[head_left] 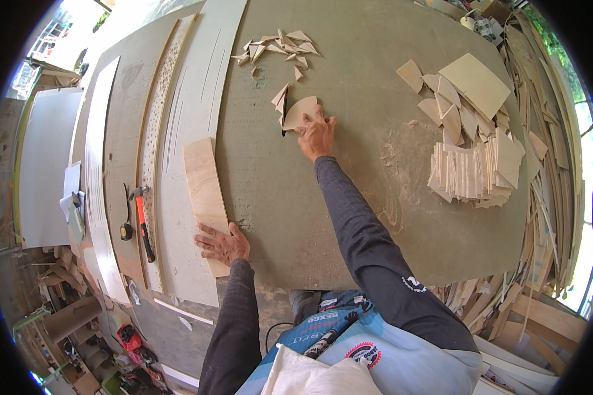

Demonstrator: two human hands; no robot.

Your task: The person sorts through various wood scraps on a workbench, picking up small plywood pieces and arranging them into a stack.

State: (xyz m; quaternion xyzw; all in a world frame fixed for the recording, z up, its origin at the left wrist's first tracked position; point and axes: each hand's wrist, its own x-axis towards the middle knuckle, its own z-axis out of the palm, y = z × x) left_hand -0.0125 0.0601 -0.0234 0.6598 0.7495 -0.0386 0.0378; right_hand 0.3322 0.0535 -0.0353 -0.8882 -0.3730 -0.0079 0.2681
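My right hand (316, 136) reaches out to the middle of the table and presses its fingers on a thin quarter-round plywood piece (301, 110). A narrow dark slit (284, 115) runs along that piece's left edge, with small pointed offcuts (280, 97) beside it. My left hand (223, 243) lies flat with fingers spread on the near end of a long plywood strip (203, 174). The strip rests partly on a pale board and partly on the table.
Several triangular scraps (286, 46) are scattered farther back. At right, stacked thin plywood pieces (471, 172) stand on edge by loose rounded pieces and a square panel (476, 82). A hammer (142, 220) and tape measure (126, 230) lie left. Timber lengths (540, 112) line the right side.
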